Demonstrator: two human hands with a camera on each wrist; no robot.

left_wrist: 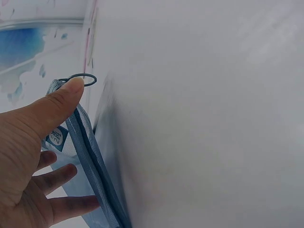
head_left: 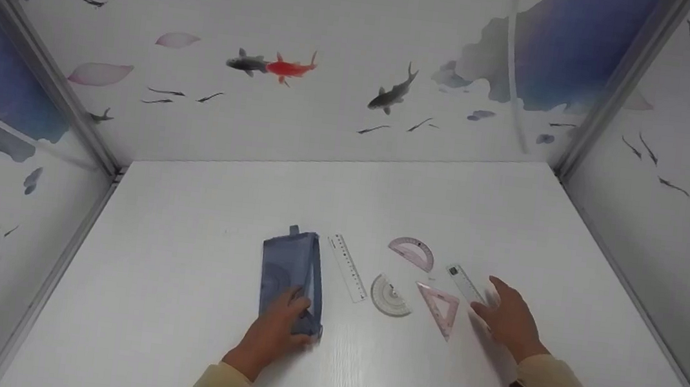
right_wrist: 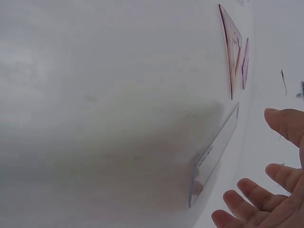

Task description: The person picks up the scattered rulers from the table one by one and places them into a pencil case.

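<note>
A blue zippered pencil pouch lies left of centre in the head view. My left hand holds its near end, the thumb at the near right corner and the fingers over the top. The left wrist view shows a thin dark ring at the thumb tip and a small label on the pouch. My right hand hovers with spread fingers beside a clear ruler. In the right wrist view the fingers stand apart from that ruler, which lies on the table.
Between the hands lie another clear ruler, a clear protractor, a pink protractor and a pink set square. They rest on a white table. Printed panels enclose its back and sides.
</note>
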